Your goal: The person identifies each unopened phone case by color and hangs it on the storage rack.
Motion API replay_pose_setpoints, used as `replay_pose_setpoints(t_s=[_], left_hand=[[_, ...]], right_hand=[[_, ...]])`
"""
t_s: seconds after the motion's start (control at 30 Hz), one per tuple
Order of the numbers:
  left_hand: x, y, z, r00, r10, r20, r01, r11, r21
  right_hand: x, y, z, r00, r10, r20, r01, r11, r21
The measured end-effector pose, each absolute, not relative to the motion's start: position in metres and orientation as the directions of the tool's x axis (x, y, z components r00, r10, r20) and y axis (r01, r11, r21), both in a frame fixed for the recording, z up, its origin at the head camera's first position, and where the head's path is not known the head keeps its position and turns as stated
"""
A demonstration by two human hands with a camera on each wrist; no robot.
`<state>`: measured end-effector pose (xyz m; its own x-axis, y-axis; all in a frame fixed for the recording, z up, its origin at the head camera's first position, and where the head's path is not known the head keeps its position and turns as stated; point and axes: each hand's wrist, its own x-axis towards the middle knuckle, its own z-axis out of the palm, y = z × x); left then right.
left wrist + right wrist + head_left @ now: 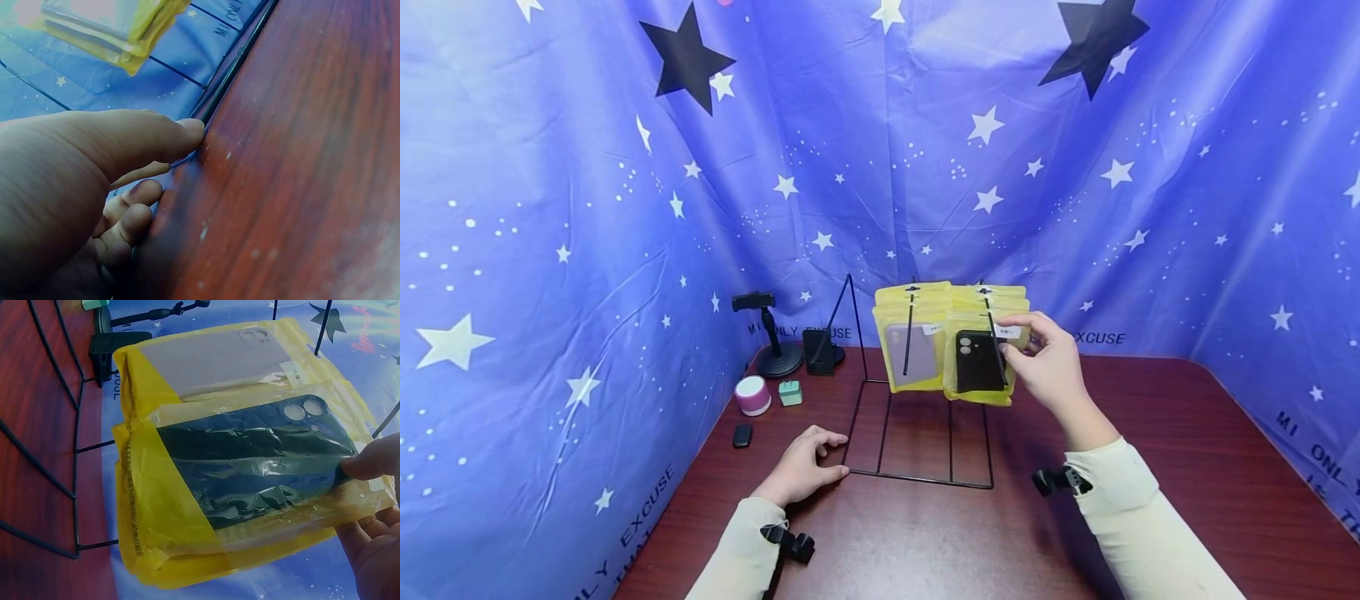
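Note:
A black wire display rack [917, 479] stands on the table, with yellow packets hanging in two groups from its hooks. My right hand [1051, 367] pinches the edge of the front packet on the right, which holds a black phone case [976, 360]; thumb on its face, fingers behind, as the right wrist view shows. Beside it hangs a packet with a pale purple phone case [912, 354]. My left hand [808, 462] is at the rack's left front corner, thumb and fingertips touching the base wire [228, 84]; its fingers are loosely bent.
Left of the rack stand a black phone stand [778, 358], a dark rectangular stand [820, 352], a pink and white round object [752, 395], a mint charger [790, 392] and a small black object [742, 436]. A blue starry curtain [850, 125] surrounds the red-brown table [1187, 433].

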<state>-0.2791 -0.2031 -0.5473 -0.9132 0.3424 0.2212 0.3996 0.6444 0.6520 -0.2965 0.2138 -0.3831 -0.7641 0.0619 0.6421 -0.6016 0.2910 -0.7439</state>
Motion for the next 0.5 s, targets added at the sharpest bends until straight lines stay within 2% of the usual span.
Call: replay_pose_setpoints(t_s=[0.5], left_hand=[[-0.283, -0.205, -0.551, -0.906, 0.361, 0.220, 0.413, 0.644, 0.644]], right_hand=[[-0.271, 0.198, -0.359, -0.731, 0.095, 0.676, -0.594, 0.400, -0.698]])
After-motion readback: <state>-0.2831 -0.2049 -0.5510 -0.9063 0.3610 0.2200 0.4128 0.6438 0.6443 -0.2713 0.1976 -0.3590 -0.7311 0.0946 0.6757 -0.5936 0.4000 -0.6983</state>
